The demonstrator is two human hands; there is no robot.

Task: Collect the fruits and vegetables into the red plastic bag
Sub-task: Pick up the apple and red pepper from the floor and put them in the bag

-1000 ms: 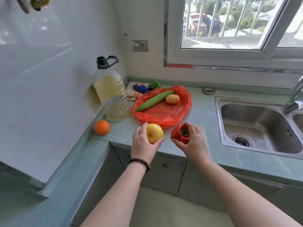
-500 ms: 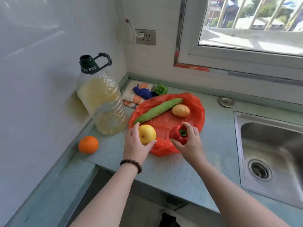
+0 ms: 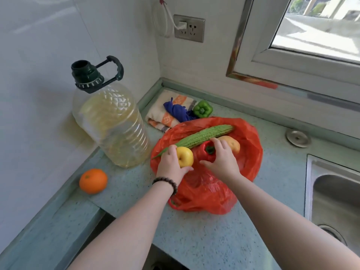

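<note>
The red plastic bag (image 3: 250, 152) lies flat on the counter. On top of it rest a long green bitter gourd (image 3: 202, 136) and a potato (image 3: 232, 144). My left hand (image 3: 169, 166) holds a yellow apple (image 3: 185, 156) over the bag's near left part. Beside it, my right hand (image 3: 222, 160) grips a red bell pepper (image 3: 204, 152) just in front of the gourd. A green bell pepper (image 3: 203, 109) sits behind the bag, and an orange (image 3: 93, 181) lies on the counter to the left.
A large oil bottle (image 3: 111, 121) with a dark green cap stands left of the bag, against the wall. A folded towel (image 3: 165, 112) and a blue cloth (image 3: 176, 112) lie in the corner. The steel sink (image 3: 331, 191) is at the right, with a round metal cap (image 3: 298, 137) behind it.
Both hands have moved forward from the counter's front edge to over the bag, carrying the apple and the red pepper. The view has come closer and tilted down.
</note>
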